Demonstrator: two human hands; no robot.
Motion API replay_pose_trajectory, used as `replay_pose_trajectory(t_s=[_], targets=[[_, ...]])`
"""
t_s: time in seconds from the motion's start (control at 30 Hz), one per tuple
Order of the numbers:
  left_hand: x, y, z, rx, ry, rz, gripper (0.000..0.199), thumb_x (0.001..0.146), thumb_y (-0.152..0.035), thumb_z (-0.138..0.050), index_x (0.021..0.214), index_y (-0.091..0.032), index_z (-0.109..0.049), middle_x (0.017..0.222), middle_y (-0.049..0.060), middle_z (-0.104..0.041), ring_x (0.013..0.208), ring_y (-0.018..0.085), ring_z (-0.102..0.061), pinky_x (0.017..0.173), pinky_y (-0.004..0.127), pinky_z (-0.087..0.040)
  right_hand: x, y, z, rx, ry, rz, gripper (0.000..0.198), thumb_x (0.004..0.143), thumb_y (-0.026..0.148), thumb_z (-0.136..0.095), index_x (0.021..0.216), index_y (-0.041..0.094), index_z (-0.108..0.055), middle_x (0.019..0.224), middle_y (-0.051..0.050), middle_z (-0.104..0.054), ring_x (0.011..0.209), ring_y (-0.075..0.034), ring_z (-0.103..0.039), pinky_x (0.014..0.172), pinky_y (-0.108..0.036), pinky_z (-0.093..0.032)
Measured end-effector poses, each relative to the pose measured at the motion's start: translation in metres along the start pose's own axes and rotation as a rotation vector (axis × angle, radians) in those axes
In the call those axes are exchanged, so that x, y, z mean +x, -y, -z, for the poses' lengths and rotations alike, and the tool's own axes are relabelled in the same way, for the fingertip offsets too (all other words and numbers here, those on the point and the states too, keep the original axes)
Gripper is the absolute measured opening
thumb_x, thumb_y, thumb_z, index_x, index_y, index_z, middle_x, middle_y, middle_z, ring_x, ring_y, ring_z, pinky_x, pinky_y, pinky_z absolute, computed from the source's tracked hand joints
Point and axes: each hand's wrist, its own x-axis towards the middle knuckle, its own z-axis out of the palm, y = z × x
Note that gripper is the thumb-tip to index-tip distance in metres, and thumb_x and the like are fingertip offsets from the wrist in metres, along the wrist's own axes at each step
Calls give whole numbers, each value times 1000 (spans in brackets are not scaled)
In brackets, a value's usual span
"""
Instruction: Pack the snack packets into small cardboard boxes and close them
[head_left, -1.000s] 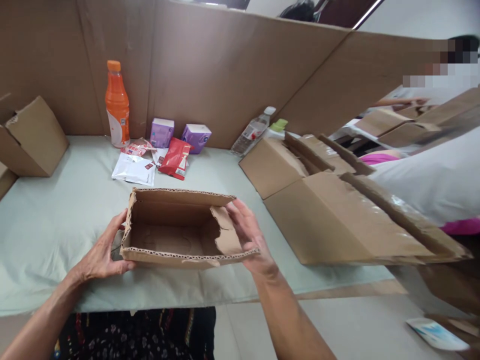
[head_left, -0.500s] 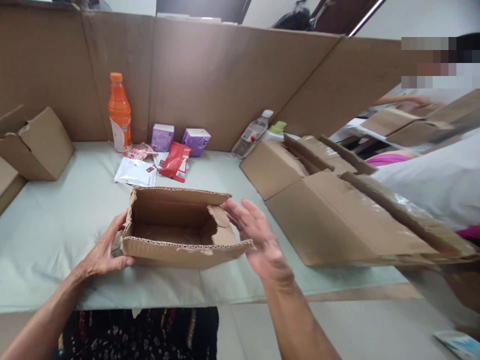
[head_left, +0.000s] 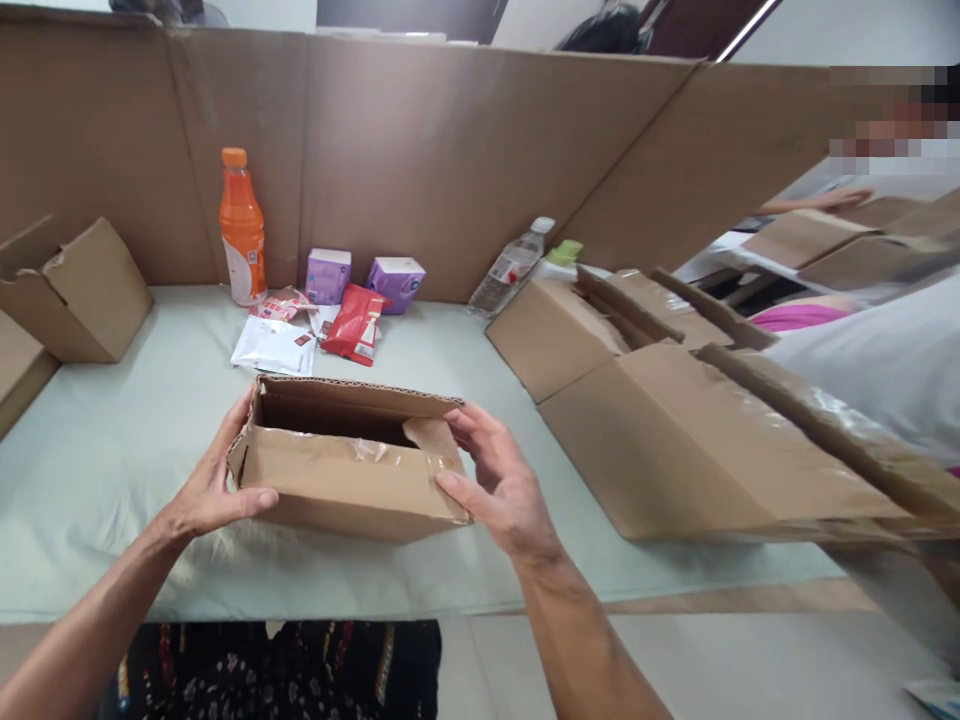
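A small brown cardboard box (head_left: pixel 345 500) rests on the pale green cloth in front of me. Its near top flap lies folded inward over part of the opening, while the far flap stands up and a dark gap shows between them. My left hand (head_left: pixel 214 485) grips the box's left end, thumb on the near side and fingers hidden behind. On the right end, my right hand (head_left: pixel 499 480) has its thumb pressed on the near flap's corner and its fingers around the far side. Clear tape bits cling to the flap's edge.
Behind the box are a white packet (head_left: pixel 274 345), a red packet (head_left: pixel 356 322), two purple tissue packs (head_left: pixel 328 276) and an orange bottle (head_left: pixel 242 230). A clear bottle (head_left: pixel 514 268) leans by larger boxes (head_left: pixel 660 440) at right. Another box (head_left: pixel 101 290) stands left. A person sits at far right.
The near flap has folded inward over the box opening. My right hand has gone from spread fingers beside the box to holding its right end; my left hand keeps its grip.
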Motion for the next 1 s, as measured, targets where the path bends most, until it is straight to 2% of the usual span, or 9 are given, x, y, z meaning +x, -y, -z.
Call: replay_pose_trajectory(t_s=[0.1, 0.23, 0.37, 0.5, 0.67, 0.77, 0.83, 0.9, 1.0], targets=[[-1, 5, -2, 18, -44, -12, 123, 72, -73, -89, 171, -32, -29, 180, 14, -26, 164, 50, -24, 133, 68, -21, 8, 10, 7, -77, 15, -10, 77, 90, 56, -79, 156, 33, -48, 150, -13, -66, 143, -33, -60, 121, -60, -45], [-6, 12, -2, 34, -31, -30, 119, 75, -73, -87, 170, -32, -30, 179, 14, -27, 164, 49, -25, 133, 69, -22, 26, 22, 11, -135, 17, -46, 68, 90, 54, -79, 149, 32, -56, 144, -11, -70, 134, -33, -66, 114, -60, -51], [-8, 12, -2, 32, -21, -43, 120, 75, -73, -86, 171, -35, -25, 180, 14, -27, 163, 50, -27, 130, 70, -29, 39, 28, 5, -135, -25, -89, 60, 89, 53, -79, 142, 30, -62, 140, -11, -72, 116, -29, -72, 106, -57, -58], [-8, 10, -2, 52, -14, -49, 121, 76, -73, -86, 172, -35, -23, 180, 14, -25, 163, 51, -25, 131, 71, -25, 40, 32, -4, -149, -30, -85, 57, 89, 53, -78, 139, 28, -65, 142, -12, -71, 112, -28, -73, 104, -55, -60], [-7, 9, -3, 23, 5, -40, 119, 77, -72, -86, 172, -35, -24, 180, 14, -25, 163, 50, -26, 132, 69, -23, 34, 42, -10, -207, -188, 56, 42, 91, 42, -77, 131, 28, -71, 130, -9, -76, 106, -26, -74, 101, -52, -62], [-8, 9, -3, -12, -2, -42, 117, 78, -73, -84, 172, -35, -25, 180, 13, -25, 163, 49, -26, 133, 68, -22, 26, 56, -13, -216, -346, 227, 26, 94, 32, -74, 120, 28, -76, 120, -7, -79, 110, -27, -75, 100, -51, -62], [-9, 9, -2, -40, 1, -45, 114, 80, -75, -82, 171, -34, -27, 181, 12, -24, 164, 48, -24, 134, 67, -20, 21, 68, -16, -249, -388, 338, 19, 96, 25, -71, 114, 29, -77, 118, -6, -80, 112, -28, -75, 99, -50, -62], [-9, 9, -2, -66, 14, -51, 114, 79, -77, -81, 171, -35, -30, 181, 11, -24, 165, 48, -22, 135, 66, -18, 18, 79, -21, -330, -283, 407, 21, 97, 22, -70, 116, 29, -77, 120, -7, -80, 112, -29, -75, 99, -49, -61], [-7, 6, -3, -93, 30, -44, 113, 77, -79, -82, 169, -34, -34, 181, 9, -26, 165, 48, -21, 135, 67, -17, 21, 90, -27, -487, 49, 449, 24, 97, 30, -73, 121, 28, -76, 114, -8, -82, 104, -30, -77, 93, -49, -61]])
